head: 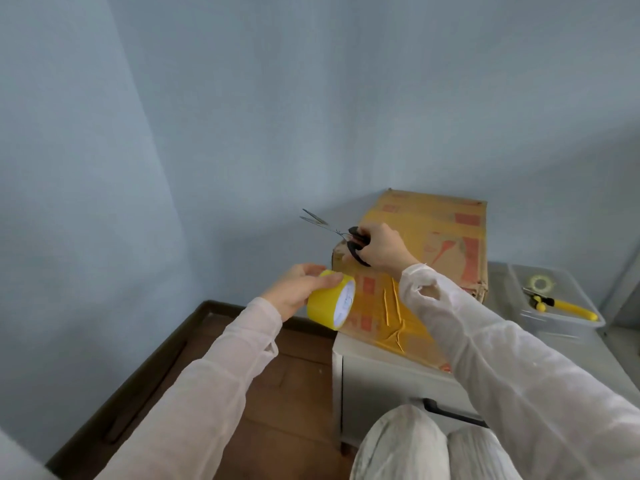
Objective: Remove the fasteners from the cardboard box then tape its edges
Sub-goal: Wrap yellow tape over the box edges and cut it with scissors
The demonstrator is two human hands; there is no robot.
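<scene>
A brown cardboard box (pixel 440 237) with orange print stands on a white cabinet (pixel 381 382). Yellow tape strips cover parts of its top and near face. My left hand (pixel 298 289) grips a roll of yellow tape (pixel 330 299) just off the box's near left corner. My right hand (pixel 381 245) holds black-handled scissors (pixel 346 237) over the box's left edge. Their blades are parted and point left, away from the box.
A clear plastic tray (pixel 561 306) at the right holds yellow-handled pliers (pixel 561 304) and a small yellow ring. Blue walls close in behind and to the left. Brown wooden floor (pixel 277 393) lies left of the cabinet. My knees show at the bottom.
</scene>
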